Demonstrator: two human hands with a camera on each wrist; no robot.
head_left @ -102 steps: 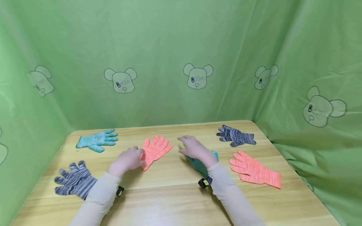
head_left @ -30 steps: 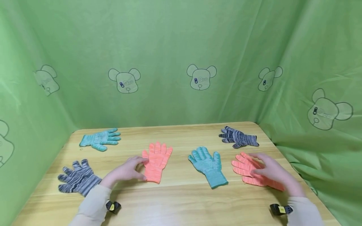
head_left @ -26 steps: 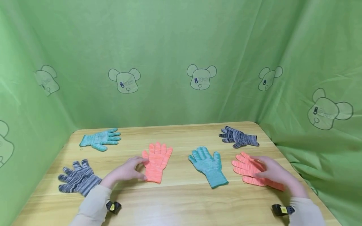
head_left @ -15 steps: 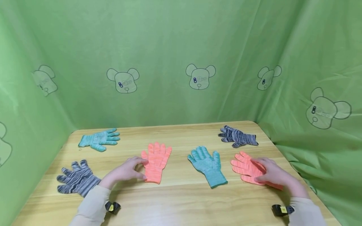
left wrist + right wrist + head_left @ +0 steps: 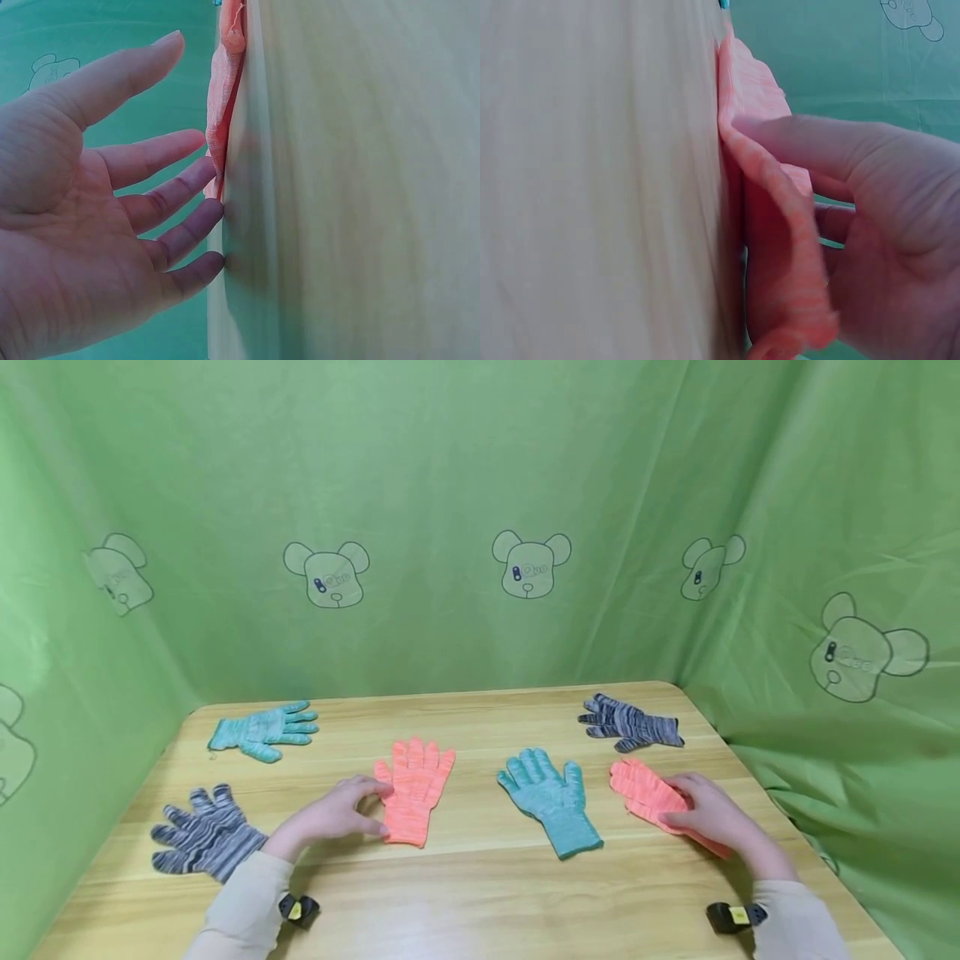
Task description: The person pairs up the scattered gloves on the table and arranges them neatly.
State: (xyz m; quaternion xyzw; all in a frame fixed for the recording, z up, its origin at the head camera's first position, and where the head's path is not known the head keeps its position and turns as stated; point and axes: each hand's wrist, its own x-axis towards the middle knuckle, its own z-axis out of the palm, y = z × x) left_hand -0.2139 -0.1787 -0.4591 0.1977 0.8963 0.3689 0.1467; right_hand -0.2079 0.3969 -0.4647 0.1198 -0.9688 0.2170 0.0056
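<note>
In the head view, my right hand [image 5: 705, 814] pinches a coral knit glove [image 5: 647, 793] at its sides, between thumb and fingers. The right wrist view shows my thumb pressed on this glove [image 5: 761, 94], whose cuff end lifts off the table. My left hand [image 5: 337, 814] rests at the left edge of another coral glove [image 5: 412, 793], which lies flat with fingers pointing away. Up close, that hand [image 5: 97, 225] has its fingers spread and relaxed, with fingertips at the glove and the tabletop. Between the hands lies a teal glove [image 5: 551, 802], palm flat.
A second teal glove [image 5: 264, 731] lies at the back left. Two grey-striped gloves lie flat: one [image 5: 208, 833] beside my left forearm, the other [image 5: 630, 722] at the back right. Green curtains [image 5: 427, 635] enclose the wooden table [image 5: 450, 902] behind and at both sides.
My right hand has moved from over the teal glove to the right coral glove, which is now gathered narrower and shifted slightly left. Earlier, the left coral glove turned upright; lately my left hand stays put.
</note>
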